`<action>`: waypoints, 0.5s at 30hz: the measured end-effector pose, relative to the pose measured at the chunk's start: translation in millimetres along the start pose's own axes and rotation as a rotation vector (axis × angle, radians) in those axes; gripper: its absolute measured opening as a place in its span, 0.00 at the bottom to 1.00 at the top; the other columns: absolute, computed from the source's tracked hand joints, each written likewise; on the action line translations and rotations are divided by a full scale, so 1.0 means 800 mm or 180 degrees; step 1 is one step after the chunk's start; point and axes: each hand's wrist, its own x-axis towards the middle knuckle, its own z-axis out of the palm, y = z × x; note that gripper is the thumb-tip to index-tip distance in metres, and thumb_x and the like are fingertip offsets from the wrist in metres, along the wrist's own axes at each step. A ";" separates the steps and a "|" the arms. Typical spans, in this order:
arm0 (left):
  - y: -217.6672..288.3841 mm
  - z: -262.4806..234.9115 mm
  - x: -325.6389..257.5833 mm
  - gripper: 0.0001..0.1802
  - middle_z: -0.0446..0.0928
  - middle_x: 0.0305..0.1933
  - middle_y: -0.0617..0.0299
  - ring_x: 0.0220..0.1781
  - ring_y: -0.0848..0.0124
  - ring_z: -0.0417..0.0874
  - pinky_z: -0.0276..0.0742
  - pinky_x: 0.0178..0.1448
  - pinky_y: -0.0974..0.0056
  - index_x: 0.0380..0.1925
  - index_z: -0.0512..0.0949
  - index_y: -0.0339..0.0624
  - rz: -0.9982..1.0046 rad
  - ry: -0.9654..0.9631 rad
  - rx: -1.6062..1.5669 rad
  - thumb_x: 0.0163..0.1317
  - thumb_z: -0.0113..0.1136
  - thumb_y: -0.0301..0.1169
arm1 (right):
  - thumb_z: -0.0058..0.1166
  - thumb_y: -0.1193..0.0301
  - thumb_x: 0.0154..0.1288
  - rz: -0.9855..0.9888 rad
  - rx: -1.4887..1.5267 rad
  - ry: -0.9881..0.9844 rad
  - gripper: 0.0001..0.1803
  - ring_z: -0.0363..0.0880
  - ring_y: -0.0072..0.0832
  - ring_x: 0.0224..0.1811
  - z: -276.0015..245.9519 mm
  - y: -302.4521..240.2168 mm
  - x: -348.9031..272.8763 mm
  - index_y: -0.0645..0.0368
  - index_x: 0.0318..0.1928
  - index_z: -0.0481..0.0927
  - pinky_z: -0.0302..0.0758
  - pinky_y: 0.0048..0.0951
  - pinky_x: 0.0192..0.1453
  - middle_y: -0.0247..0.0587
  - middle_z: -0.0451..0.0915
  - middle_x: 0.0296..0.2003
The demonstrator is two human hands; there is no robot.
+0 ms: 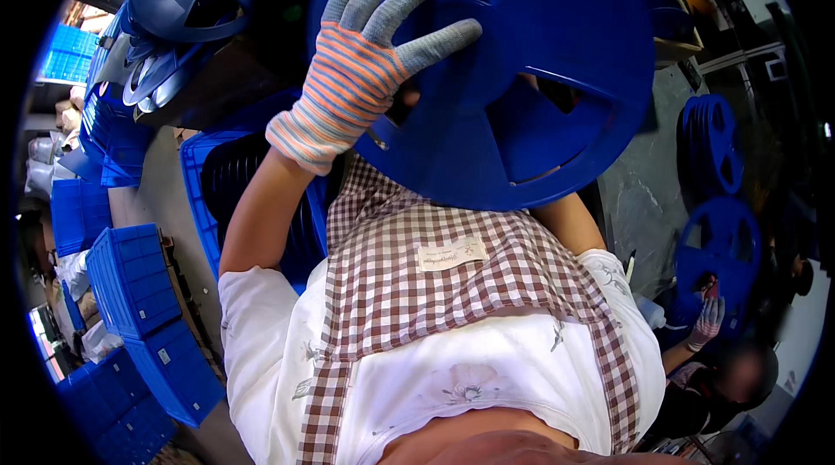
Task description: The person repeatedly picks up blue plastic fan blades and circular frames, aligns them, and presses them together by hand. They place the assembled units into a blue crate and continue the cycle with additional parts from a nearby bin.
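Gloved left hand (365,65) splayed wide over blue plastic reel (600,30), contact unclear; right hand hidden behind, grip can't tell. Probably light, stiff, slick; take rim (513,199).

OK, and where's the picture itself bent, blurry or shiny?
Head view: corners black, stacked bins tilted near the left rim; head view, lower right: a co-worker's head is blurred; head view, upper middle: the left hand looks sharp, the reel has faint sheen along its edge.

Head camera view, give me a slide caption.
Open, gloved left hand in front of a large blue reel, checked apron below.
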 end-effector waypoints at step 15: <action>0.045 0.065 -0.091 0.40 0.69 0.61 0.48 0.61 0.58 0.74 0.71 0.64 0.56 0.68 0.53 0.42 -0.2827 0.0966 -0.5023 0.63 0.57 0.48 | 0.49 0.48 0.63 -0.1121 -0.2760 0.0436 0.37 0.77 0.32 0.47 0.016 -0.002 0.028 0.49 0.69 0.62 0.75 0.32 0.52 0.46 0.76 0.48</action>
